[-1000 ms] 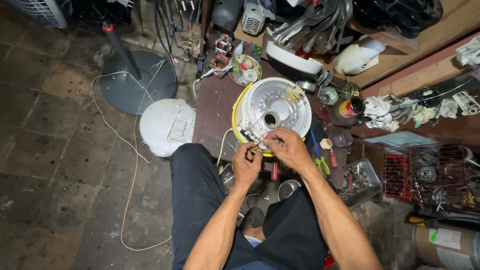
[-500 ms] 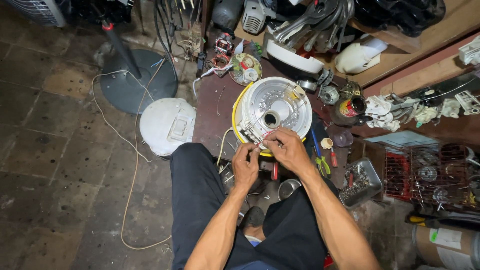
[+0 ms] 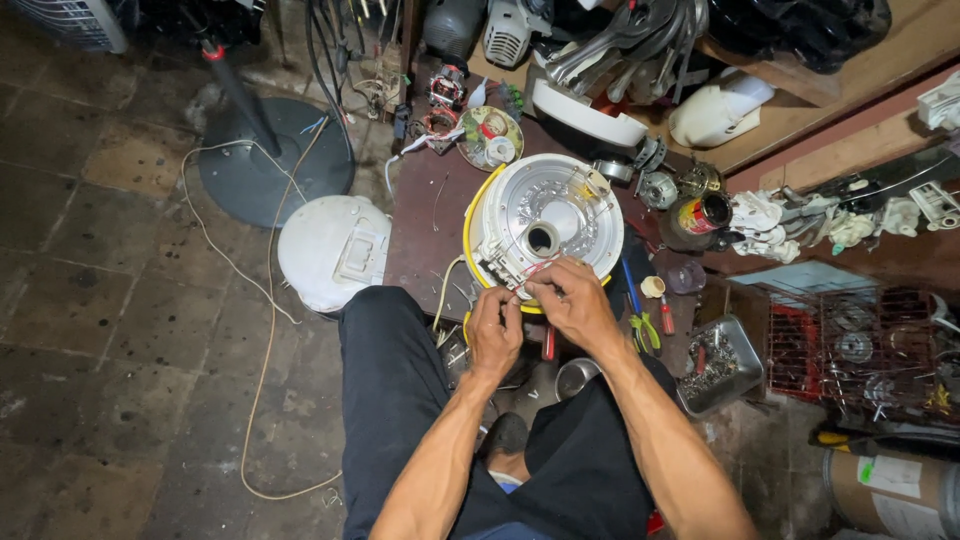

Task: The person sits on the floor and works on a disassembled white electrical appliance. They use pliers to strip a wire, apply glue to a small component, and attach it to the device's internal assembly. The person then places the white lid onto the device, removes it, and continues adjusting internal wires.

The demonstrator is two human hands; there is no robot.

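the upturned white appliance base (image 3: 545, 225) with its yellow rim sits on a dark low table (image 3: 425, 225), at twelve o'clock from the hands. the left hand (image 3: 493, 335) and right hand (image 3: 570, 305) both pinch thin wires (image 3: 525, 272) at its six o'clock edge. a hard tug could likely snap a wire or pull a terminal loose. a white lid (image 3: 330, 250) lies at nine o'clock on the grimy tiled floor (image 3: 110, 330), with a fan stand (image 3: 275, 165) at ten. pliers (image 3: 640, 325) lie at three o'clock amid workshop clutter.
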